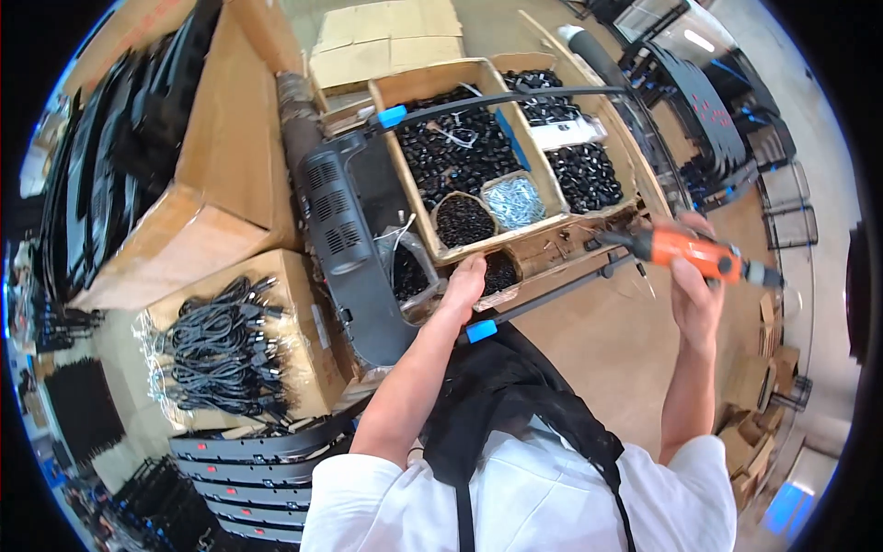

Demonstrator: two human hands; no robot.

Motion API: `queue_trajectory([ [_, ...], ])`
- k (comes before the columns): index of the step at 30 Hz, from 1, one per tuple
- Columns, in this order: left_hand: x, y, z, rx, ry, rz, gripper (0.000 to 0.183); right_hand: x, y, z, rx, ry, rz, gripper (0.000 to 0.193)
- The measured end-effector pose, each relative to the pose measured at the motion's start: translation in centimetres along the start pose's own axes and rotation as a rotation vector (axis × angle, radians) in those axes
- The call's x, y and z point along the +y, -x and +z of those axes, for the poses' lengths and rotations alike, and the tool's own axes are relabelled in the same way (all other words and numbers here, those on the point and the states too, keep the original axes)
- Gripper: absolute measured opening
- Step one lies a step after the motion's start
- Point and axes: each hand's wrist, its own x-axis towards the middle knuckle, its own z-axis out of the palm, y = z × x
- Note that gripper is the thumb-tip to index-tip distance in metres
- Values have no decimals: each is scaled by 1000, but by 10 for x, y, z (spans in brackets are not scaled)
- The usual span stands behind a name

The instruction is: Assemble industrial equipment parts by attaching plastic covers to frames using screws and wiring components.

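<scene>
Spanning your work area, black vented frame [333,204]: its housing lies to your left; one rail crosses above the tray, another runs on your side.
Wooden-walled parts tray [515,236]: ahead of you, holding black plastic fittings [441,147], with silver screws [515,201] in a near corner.
Orange power driver [694,253]: right of the tray, blurred, nose toward your left.
Right hand [696,299]: wrapped around the driver, well apart from your other hand.
Left hand [467,279]: at the small near compartment; whether your fingertips pinch anything, I can't tell.
Small dark fasteners [499,273]: just beside those fingertips. You seem to be at the picking step; the next move likely calls for separating one cleanly, driver nose held clear.
</scene>
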Motion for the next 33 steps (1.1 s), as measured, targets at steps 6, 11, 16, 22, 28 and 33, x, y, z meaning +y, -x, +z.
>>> queue_trajectory([
  [6,55,69,43,-324,-949,42,66,63,126,-151,489,-53,278,61],
  [11,59,90,52,-153,-1261,51,76,270,137,-188,636,-365,613,41],
  [16,64,80,73,-165,-1284,-46,75,422,93,-165,520,-642,872,34],
  [22,70,79,77,-75,-1255,-146,73,473,37,-122,400,-659,1264,31],
  [28,62,97,76,165,-1168,-130,61,241,-7,-113,-1198,76,1234,27],
  [33,35,101,79,486,-1139,124,44,205,-206,-28,-927,315,211,31],
])
